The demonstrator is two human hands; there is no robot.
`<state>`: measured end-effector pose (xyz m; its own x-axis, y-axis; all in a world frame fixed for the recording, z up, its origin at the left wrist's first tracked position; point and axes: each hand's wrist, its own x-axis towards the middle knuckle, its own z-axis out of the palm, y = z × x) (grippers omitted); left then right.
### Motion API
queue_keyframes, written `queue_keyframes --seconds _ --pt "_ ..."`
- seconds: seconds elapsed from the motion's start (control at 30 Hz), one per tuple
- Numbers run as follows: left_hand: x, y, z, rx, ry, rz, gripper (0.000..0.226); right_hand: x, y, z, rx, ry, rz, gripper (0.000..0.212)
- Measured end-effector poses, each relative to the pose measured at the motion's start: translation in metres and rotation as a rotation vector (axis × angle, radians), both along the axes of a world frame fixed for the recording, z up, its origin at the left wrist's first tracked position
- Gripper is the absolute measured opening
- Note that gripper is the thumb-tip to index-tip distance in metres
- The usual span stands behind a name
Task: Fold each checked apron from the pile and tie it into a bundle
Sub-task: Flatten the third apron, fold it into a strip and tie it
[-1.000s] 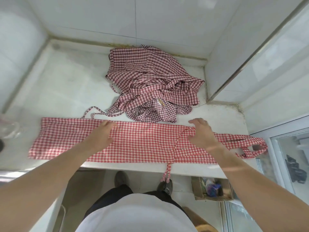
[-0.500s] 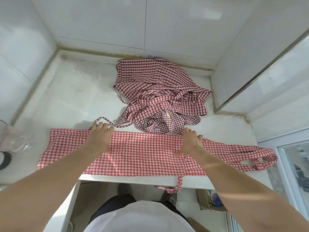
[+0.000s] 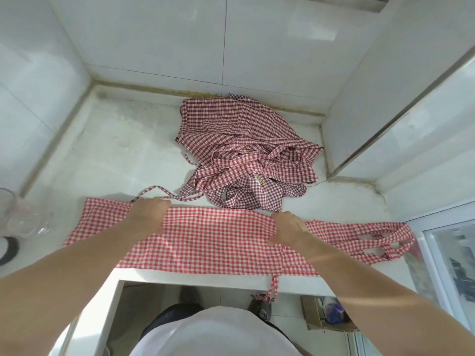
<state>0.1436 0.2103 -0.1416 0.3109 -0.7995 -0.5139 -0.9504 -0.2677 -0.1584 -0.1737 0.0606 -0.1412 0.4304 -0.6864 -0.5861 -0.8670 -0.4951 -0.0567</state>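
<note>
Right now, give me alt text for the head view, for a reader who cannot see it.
Both hands grip the far edge of a red checked apron folded into a long strip across a white counter: left hand, right hand. Behind it lies a crumpled pile of checked aprons, and a tie hangs over the counter's front edge.

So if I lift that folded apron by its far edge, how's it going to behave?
Probably floppy: the apron lies limp on the counter, and a tie dangles off the front edge. It looks thin and light, so it would likely sag between the left hand and right hand. The folds may slip open.
</note>
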Motion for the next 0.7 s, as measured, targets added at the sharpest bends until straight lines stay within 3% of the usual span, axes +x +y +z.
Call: queue_keyframes --seconds 0.23,0.4,0.7 --pt "0.005 0.017 -0.001 -0.176 0.012 0.043 0.014 -0.034 0.009 0.000 -0.215 -0.092 0.257 0.009" --pt "0.003 0.042 -0.014 -0.393 -0.044 -0.098 0.029 -0.049 0.018 -0.014 -0.349 -0.156 0.295 0.039" --pt "-0.007 0.095 -0.022 -0.154 -0.190 0.111 0.024 -0.059 0.028 -0.039 -0.353 -0.200 0.302 0.050"
